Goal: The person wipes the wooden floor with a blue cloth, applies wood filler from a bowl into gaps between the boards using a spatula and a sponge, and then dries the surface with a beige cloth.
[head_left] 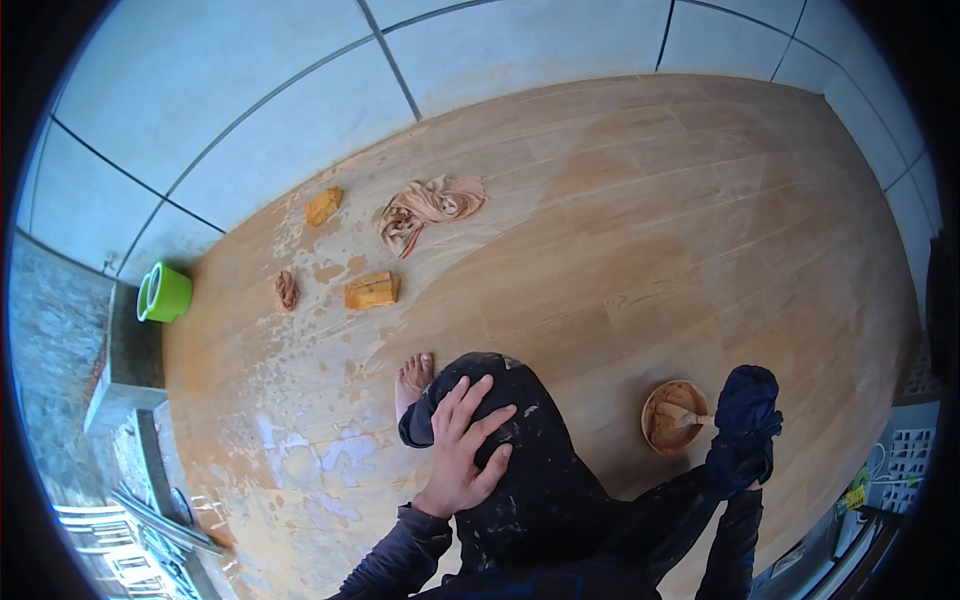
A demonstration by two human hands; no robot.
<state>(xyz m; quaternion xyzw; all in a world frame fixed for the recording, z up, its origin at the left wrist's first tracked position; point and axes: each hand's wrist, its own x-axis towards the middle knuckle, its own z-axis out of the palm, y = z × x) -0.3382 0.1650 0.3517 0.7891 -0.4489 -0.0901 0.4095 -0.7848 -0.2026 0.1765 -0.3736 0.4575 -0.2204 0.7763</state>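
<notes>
My left hand [462, 450] lies on the raised knee of my paint-spotted black trousers [520, 470], fingers spread and nothing in them. At the right, a crumpled dark blue cloth [742, 425] is bunched at my right hand [755, 486]; only a bit of skin by the wrist shows, and the fingers are hidden in the cloth. Just left of the cloth stands a round brown bowl [648, 440] with reddish-brown paste. A brush [685, 414] leans in it, its handle running toward the cloth and partly hidden there.
Beyond my bare foot [413, 375], two yellow sponges [372, 291], a small rag [286, 291] and a larger beige cloth [435, 210] lie on the wet, brown-smeared tile floor [560, 290]. A green bucket [166, 293] stands far left. White tiled walls [520, 50] border the floor.
</notes>
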